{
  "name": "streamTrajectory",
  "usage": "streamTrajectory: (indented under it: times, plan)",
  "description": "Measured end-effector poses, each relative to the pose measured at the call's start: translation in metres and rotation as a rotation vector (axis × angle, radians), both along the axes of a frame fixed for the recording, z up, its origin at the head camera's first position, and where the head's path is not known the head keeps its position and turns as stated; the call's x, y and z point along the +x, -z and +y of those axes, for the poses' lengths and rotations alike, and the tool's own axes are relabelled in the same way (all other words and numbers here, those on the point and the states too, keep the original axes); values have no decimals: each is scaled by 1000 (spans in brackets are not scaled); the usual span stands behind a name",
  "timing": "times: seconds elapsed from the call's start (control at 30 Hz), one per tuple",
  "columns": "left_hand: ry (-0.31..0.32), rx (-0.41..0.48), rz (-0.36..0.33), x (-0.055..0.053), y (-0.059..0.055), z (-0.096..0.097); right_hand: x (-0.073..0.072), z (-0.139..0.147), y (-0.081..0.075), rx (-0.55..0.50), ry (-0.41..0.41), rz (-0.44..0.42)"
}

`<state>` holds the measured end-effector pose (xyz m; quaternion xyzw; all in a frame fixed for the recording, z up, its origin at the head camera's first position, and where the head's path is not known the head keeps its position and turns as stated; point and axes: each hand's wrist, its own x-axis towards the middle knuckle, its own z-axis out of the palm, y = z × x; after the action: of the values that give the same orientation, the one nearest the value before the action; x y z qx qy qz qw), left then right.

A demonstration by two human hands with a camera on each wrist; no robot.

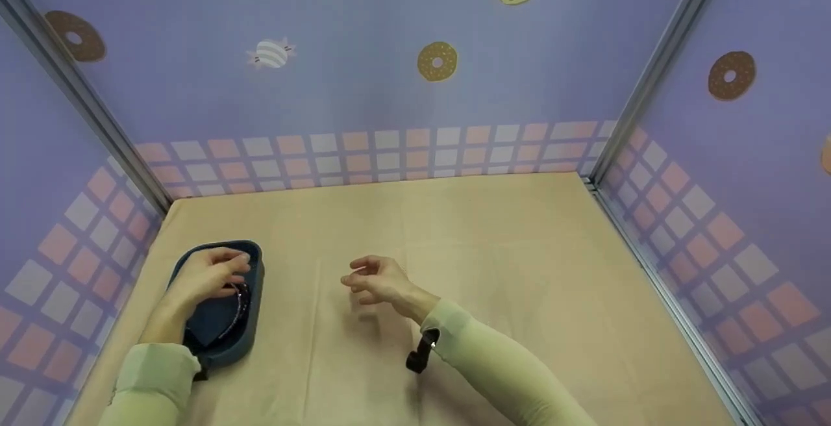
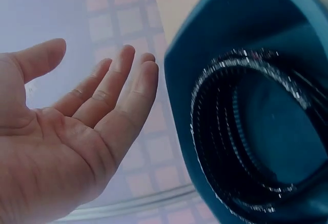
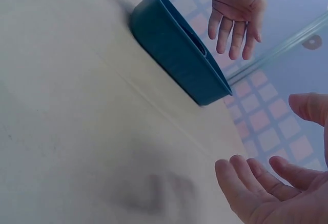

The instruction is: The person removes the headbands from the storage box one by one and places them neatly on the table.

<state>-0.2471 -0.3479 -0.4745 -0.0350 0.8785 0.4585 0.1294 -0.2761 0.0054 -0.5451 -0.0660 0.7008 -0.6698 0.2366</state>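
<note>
A dark teal oblong bin [image 1: 254, 322] stands on the left of the table. In it lies a dark coil with a glittering, beaded-looking surface [image 2: 202, 96], its loops resting against the bin's wall. My left hand [image 1: 209, 275] hovers over the bin, palm facing inward, fingers loosely bent and holding nothing. The right wrist view shows that left hand [image 3: 238, 16] raised above the bin's rim, its fingers apart from the coil. Over the middle of the table, my right hand [image 1: 382, 281] hangs in the air with relaxed, spread fingers and nothing in it.
A beige cloth [image 1: 519, 270] with faint creases covers the table. Purple walls [image 1: 363, 56] with printed sweets and a checked border enclose the back and sides. Metal rails [image 1: 675, 322] run along the right edge and up the corners. A black strap [image 1: 422, 351] circles the right wrist.
</note>
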Motion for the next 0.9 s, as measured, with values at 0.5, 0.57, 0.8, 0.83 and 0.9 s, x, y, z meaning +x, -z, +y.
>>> streamTrajectory:
  times: [0.5,0.57,0.8,0.83,0.9]
  plan:
    - [-62,-14,-56,14,-1,-59,15,-53,-2,-53,-52,-107]
    - [-63,-13,-65,17,-3,-67,17,-62,-3,-68,-48,-131]
    - [-98,-4,-111,29,-5,-88,28,-90,-1,-75,-16,-206]
    - [-104,-17,-109,30,-4,-91,29,-94,0,-71,-12,-206]
    - [-118,-40,-113,33,-2,-97,31,-101,1,-62,3,-198]
